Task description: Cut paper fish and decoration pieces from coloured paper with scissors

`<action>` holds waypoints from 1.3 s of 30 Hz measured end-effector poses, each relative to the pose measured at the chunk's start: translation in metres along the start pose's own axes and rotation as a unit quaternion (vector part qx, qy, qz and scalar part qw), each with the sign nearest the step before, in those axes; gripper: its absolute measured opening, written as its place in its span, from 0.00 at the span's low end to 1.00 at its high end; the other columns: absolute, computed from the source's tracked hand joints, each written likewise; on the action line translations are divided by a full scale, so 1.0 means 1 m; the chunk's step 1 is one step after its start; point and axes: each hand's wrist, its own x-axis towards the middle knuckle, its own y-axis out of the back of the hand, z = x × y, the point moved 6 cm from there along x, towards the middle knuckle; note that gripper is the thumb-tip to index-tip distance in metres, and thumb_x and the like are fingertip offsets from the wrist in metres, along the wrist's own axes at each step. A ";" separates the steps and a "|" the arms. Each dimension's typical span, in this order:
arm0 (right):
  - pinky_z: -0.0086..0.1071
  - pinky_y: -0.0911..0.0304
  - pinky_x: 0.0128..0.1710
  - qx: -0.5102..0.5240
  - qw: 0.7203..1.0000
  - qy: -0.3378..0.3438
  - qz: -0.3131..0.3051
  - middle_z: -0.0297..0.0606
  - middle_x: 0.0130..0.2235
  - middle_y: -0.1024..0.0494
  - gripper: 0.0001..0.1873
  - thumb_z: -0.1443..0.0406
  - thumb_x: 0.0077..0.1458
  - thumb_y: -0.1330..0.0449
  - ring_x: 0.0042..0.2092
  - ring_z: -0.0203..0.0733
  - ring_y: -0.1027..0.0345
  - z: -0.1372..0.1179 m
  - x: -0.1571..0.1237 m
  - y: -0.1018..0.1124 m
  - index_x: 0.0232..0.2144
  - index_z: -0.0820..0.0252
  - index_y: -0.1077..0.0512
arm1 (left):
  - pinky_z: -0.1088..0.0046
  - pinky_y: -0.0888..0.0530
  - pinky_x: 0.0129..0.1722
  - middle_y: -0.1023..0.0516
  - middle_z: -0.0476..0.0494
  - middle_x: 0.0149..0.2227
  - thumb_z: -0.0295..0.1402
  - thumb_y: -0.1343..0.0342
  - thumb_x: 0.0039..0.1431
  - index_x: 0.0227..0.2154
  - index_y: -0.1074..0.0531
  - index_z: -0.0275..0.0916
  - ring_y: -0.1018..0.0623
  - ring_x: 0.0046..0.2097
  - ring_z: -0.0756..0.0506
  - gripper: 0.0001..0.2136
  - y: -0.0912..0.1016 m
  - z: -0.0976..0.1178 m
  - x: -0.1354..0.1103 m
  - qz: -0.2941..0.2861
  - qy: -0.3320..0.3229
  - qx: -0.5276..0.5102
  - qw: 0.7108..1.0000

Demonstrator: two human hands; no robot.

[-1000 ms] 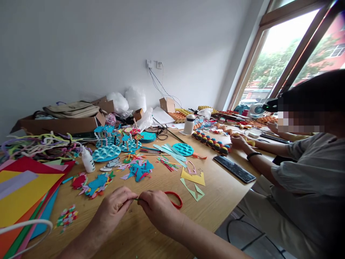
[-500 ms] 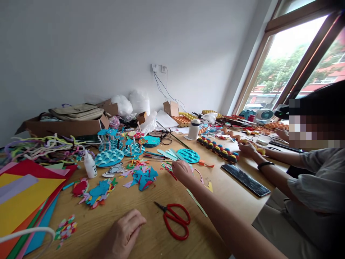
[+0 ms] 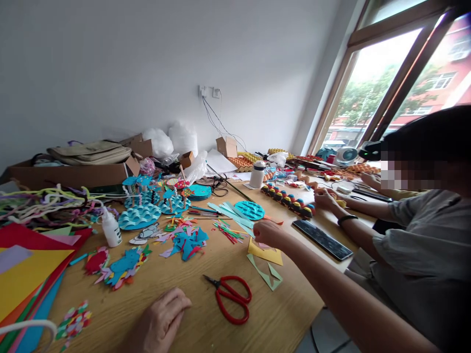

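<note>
My left hand (image 3: 162, 319) rests knuckles up on the wooden table (image 3: 283, 314) at the bottom edge, fingers curled together, nothing showing in them. Red-handled scissors (image 3: 230, 295) lie loose on the table just right of it. My right arm reaches forward. My right hand (image 3: 268, 232) sits with bunched fingers over a yellow paper piece (image 3: 267, 255) and a small pink cut-out; I cannot tell what the fingers pinch. A green paper offcut (image 3: 265, 273) lies just nearer than the yellow piece.
Coloured paper sheets (image 3: 25, 274) lie at the left beside a glue bottle (image 3: 111, 228), with blue wave discs (image 3: 139, 217) and paper scraps (image 3: 187, 241) beyond. A person sits at the right, hands (image 3: 326, 198) near painted egg trays (image 3: 290, 201), a dark tablet (image 3: 322, 239) by the edge.
The scissors left my hands and now lie on the table. My right hand reached forward to the yellow and pink paper. My left hand dropped to the table.
</note>
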 end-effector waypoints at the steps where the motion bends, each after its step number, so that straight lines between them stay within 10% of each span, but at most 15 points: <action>1: 0.37 0.38 0.39 0.000 1.000 0.006 -0.010 0.39 0.40 0.29 0.11 0.62 0.55 0.46 0.40 0.39 0.34 0.007 -0.007 -0.004 0.38 0.64 0.32 | 0.80 0.28 0.31 0.26 0.48 0.29 0.20 0.54 0.53 0.32 0.32 0.43 0.24 0.31 0.49 0.11 -0.001 -0.002 0.000 0.003 0.002 -0.002 1.000; 12: 0.29 0.49 0.27 0.016 0.999 0.027 -0.030 0.43 0.36 0.26 0.14 0.69 0.38 0.40 0.37 0.44 0.34 0.032 -0.031 -0.024 0.33 0.63 0.26 | 0.80 0.30 0.31 0.27 0.49 0.28 0.21 0.53 0.52 0.28 0.32 0.43 0.25 0.31 0.50 0.10 -0.004 0.002 0.002 -0.075 0.001 0.040 0.996; 32: 0.28 0.48 0.28 -0.008 0.998 0.061 -0.016 0.43 0.34 0.25 0.11 0.69 0.43 0.46 0.36 0.44 0.33 0.003 -0.038 -0.019 0.31 0.63 0.27 | 0.81 0.33 0.31 0.28 0.50 0.27 0.23 0.54 0.53 0.25 0.32 0.44 0.27 0.30 0.50 0.09 -0.006 -0.003 0.000 -0.015 0.048 -0.006 0.999; 39: 0.28 0.49 0.28 -0.004 0.999 0.049 0.024 0.44 0.33 0.25 0.09 0.73 0.45 0.48 0.36 0.44 0.33 0.000 -0.034 -0.017 0.28 0.64 0.28 | 0.81 0.32 0.33 0.26 0.47 0.29 0.22 0.54 0.52 0.26 0.31 0.42 0.26 0.33 0.49 0.10 -0.004 -0.001 0.007 -0.106 0.074 0.021 0.991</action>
